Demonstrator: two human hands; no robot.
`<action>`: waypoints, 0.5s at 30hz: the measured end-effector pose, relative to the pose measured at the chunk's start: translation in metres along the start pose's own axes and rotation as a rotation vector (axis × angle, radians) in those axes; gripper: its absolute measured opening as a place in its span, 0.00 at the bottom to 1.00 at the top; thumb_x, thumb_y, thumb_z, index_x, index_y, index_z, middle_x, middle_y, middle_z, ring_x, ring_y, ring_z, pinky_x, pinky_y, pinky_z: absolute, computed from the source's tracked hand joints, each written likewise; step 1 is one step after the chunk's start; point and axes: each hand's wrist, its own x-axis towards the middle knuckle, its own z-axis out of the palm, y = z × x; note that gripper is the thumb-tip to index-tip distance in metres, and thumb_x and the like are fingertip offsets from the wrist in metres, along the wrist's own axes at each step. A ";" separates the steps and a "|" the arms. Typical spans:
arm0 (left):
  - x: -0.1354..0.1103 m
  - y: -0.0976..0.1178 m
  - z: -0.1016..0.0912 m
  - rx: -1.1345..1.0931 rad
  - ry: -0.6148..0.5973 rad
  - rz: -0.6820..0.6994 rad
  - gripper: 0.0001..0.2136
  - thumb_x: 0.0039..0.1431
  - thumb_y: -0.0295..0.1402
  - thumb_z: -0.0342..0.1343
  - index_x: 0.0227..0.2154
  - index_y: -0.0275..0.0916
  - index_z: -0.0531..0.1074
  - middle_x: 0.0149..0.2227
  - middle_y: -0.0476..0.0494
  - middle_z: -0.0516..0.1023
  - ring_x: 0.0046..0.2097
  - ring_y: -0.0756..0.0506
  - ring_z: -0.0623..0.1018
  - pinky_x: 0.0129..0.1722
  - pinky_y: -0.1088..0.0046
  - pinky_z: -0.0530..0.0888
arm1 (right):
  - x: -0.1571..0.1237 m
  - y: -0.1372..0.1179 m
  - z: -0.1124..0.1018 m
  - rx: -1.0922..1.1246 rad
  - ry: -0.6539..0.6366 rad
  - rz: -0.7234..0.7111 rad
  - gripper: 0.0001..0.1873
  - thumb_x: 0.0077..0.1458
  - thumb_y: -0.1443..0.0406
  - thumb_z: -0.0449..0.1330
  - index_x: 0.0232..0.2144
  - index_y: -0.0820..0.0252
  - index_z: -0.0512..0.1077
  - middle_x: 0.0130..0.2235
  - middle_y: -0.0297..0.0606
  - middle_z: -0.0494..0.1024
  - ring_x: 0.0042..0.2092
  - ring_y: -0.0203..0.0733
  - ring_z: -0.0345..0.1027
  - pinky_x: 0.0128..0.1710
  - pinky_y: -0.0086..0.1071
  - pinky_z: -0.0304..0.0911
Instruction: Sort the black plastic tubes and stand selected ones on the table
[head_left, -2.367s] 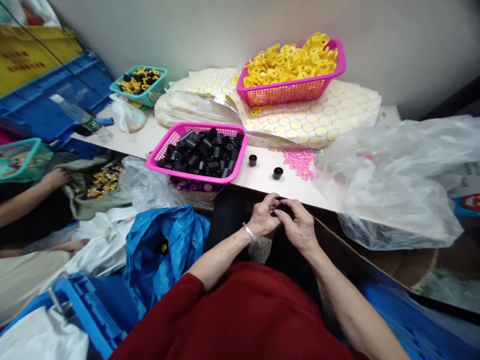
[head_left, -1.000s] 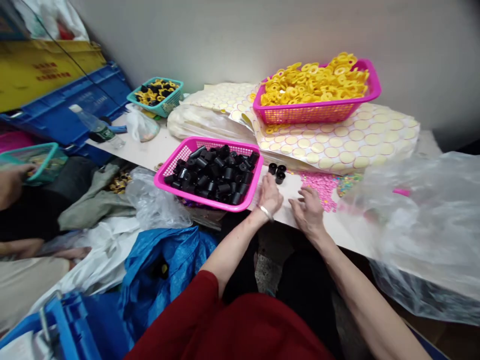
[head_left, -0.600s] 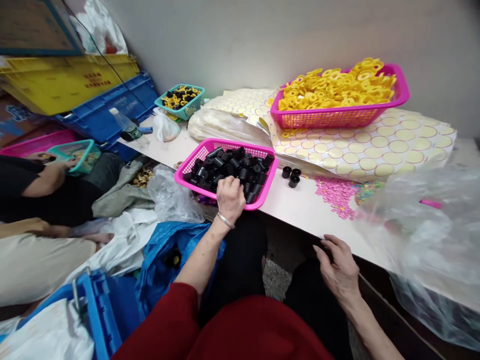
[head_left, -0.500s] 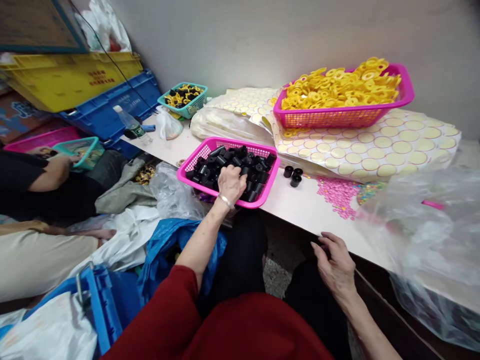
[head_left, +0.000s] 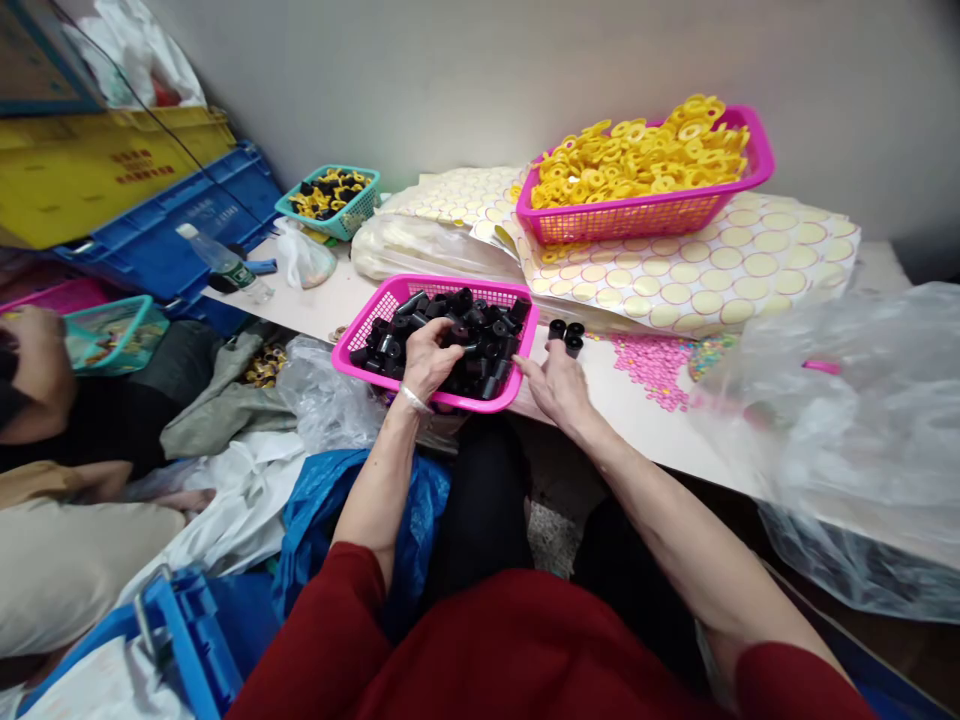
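Note:
My left hand (head_left: 429, 362) is over the pink basket (head_left: 347, 358), its thumb and fingers closed around a black plastic cylinder (head_left: 457, 332). Many more hollow black cylinders (head_left: 491, 345) fill this basket below it. Just right of the basket, my right hand (head_left: 561, 388) reaches across the table edge with its thumb spread away from the fingers. Its fingertips are at a small group of black cylinders (head_left: 574, 330) standing on the table; whether they touch is hard to see. A metal bracelet (head_left: 415, 399) circles my left wrist.
Yellow rings (head_left: 637, 165) heap in another pink basket (head_left: 637, 222) on printed sheets (head_left: 697, 285). Small pink pieces (head_left: 652, 370) lie beside a clear plastic bag (head_left: 862, 400). A teal basket (head_left: 352, 215) and a bottle (head_left: 217, 258) stand left. Another person's arm (head_left: 41, 370) is far left.
My right hand has come up from beside my lap to the standing cylinders. My left hand has lifted slightly and pinches a cylinder. The view has shifted a little.

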 end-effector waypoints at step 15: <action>-0.138 0.029 -0.030 -0.214 0.093 0.060 0.12 0.42 0.31 0.64 0.34 0.39 0.77 0.32 0.49 0.76 0.33 0.49 0.74 0.35 0.73 0.72 | -0.105 0.013 -0.048 0.475 -0.168 0.199 0.16 0.36 0.68 0.61 0.33 0.63 0.73 0.32 0.35 0.78 0.31 0.38 0.70 0.31 0.32 0.69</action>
